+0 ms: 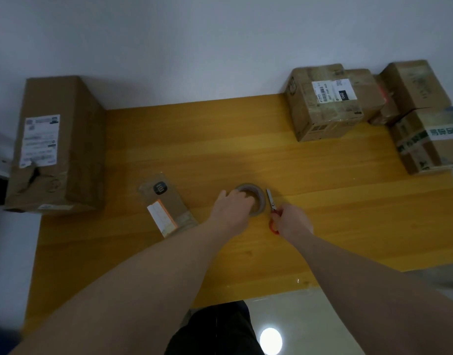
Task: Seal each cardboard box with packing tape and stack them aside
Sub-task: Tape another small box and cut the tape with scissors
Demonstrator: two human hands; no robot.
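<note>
Both hands are reaching over the wooden bench [348, 213]: the left hand [232, 206] is gripping the roll of packing tape [256, 198] lying mid-bench, while the right hand [292, 221] is grasping the red-handled scissors [271, 201] just beside the roll. A small box [166, 206] is lying left of the roll, a tall box [59, 144] is standing at the bench's left end, and several more boxes [322, 103] are clustering at the far right.

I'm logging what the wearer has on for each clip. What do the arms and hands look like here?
Both forearms are bare, with no sleeves in view. The left hand and right hand wear no gloves, and no watch, ring or bracelet is visible.
</note>
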